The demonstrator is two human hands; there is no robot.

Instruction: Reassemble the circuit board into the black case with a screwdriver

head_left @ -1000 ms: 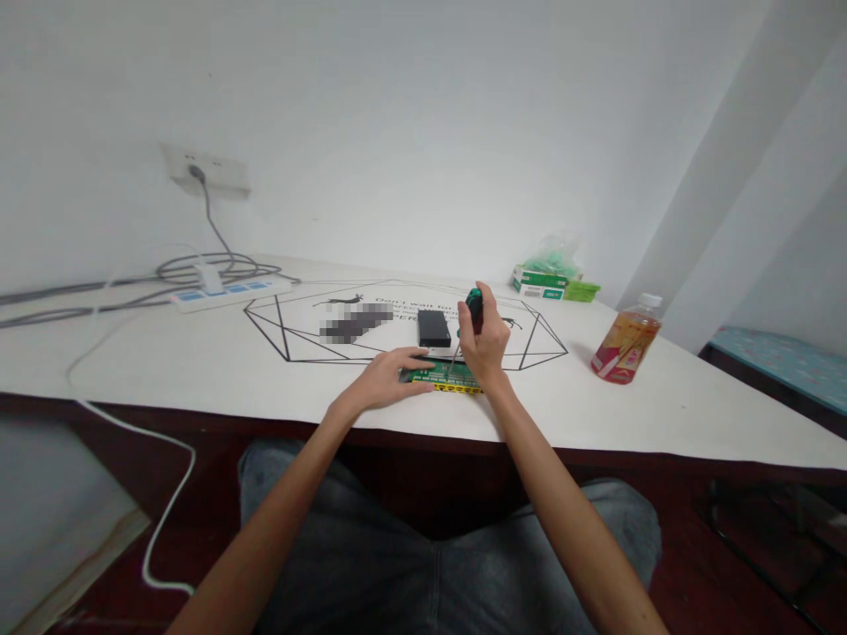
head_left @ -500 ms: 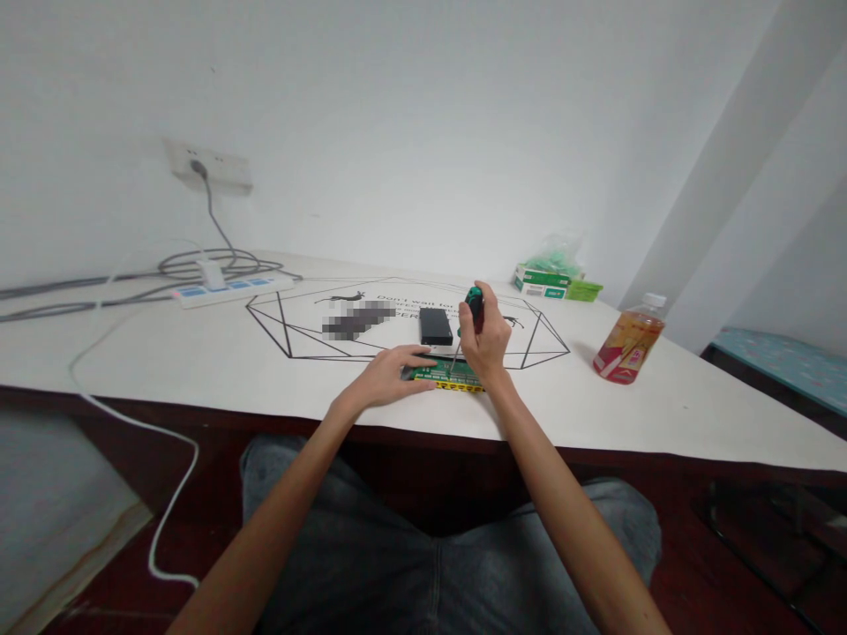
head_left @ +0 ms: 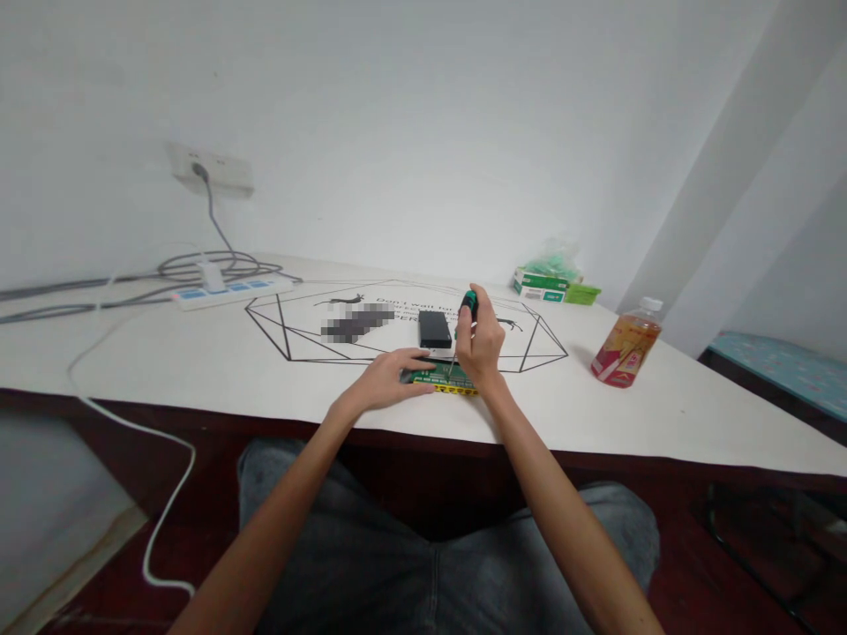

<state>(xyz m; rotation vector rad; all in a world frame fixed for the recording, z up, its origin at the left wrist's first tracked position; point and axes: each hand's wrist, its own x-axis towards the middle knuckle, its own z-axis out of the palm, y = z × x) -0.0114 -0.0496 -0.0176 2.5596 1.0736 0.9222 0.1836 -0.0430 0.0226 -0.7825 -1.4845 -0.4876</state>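
Note:
A green circuit board (head_left: 437, 377) with a yellow strip along its near edge lies on the table close to me. My left hand (head_left: 386, 379) holds the board's left end between thumb and fingers. In my right hand (head_left: 483, 342) is a screwdriver (head_left: 469, 304) with a green and black handle, held upright. Its thin shaft points down to the board's near side, by the row of terminals; I cannot tell exactly what the tip touches. My right hand and wrist hide the board's right end. Just behind the board sits a black box (head_left: 434, 330).
A drink bottle (head_left: 627, 344) stands to the right on the white table (head_left: 662, 423). Green-and-white boxes (head_left: 541, 284) with a plastic bag are at the back right. A power strip (head_left: 231, 293) with coiled cables lies at the left; a white cable (head_left: 132, 420) hangs over the edge.
My right hand and the screwdriver have shifted slightly left, with the tip still down at the board. My left hand keeps its hold on the board.

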